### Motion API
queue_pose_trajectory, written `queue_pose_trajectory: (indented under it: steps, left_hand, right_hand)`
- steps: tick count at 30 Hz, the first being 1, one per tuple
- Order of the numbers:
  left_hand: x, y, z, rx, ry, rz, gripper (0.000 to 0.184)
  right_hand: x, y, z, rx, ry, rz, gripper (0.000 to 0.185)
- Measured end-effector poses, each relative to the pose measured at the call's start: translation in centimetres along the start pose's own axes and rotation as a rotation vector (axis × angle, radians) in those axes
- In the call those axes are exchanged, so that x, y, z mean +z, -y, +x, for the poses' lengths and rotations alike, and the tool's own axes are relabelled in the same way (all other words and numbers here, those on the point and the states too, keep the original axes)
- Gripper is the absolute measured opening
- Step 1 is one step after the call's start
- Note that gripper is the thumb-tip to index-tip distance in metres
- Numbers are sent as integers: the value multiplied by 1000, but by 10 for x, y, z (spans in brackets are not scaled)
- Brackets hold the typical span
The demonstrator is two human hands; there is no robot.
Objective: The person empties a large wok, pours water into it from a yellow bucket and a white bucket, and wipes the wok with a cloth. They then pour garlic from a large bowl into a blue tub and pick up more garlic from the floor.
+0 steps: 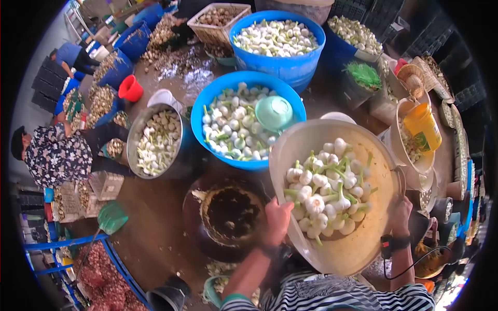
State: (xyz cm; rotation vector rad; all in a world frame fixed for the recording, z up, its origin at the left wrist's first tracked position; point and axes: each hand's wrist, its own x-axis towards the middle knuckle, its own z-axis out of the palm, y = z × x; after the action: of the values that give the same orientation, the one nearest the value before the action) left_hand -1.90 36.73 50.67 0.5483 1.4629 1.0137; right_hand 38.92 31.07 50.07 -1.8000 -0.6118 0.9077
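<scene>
Wet brown floor [148, 220] surrounds us as our left hand [279, 217], fingers partly curled, grips the left rim of the pale tub [363, 254]. Our right hand [401, 213] is closed at its right rim. Garlic bulbs [332, 199] lie heaped toward the tub's left side, near the blue tub [233, 161].

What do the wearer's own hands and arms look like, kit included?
Left hand and right hand: both ungloved. Dark bands on the left wrist and right wrist; the right one has a small black box and thin black cable. Striped dark-and-white sleeves, pushed or cut short, greenish edging on the left.
</scene>
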Motion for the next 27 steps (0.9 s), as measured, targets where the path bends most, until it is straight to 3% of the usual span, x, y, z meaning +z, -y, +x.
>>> queue_pose_trajectory:
  steps: [6,9,10,13,16,19,22,25,27]
  left_hand:
    - [83,32,62,21,20,-28,22]
    - [121,17,85,-42,27,-3,21]
    - [138,7,89,-75,24,9,20]
    - [183,-11,110,-20,31,85,21]
    - [215,-19,141,-26,66,-30,24]
    - [246,-43,172,6,46,-60,26]
    - [270,-52,207,89,45,-136,29]
    - [294,-90,236,-6,98,-403,29]
    - [304,-101,272,7,94,-442,28]
  right_hand:
    - [-26,-4,76,61,-144,-69,31]
    - [-35,1,121,97,-147,13,30]
    - [-58,-9,147,40,-22,-8,30]
    - [-42,47,182,20,-63,-88,30]
    - [-38,75,229,-138,-93,-137,31]
    - [-17,121,277,-159,-116,-72,31]
    - [1,182,312,-593,30,-447,29]
    - [26,238,358,-1112,-45,-798,25]
    - [57,301,380,-412,100,-532,24]
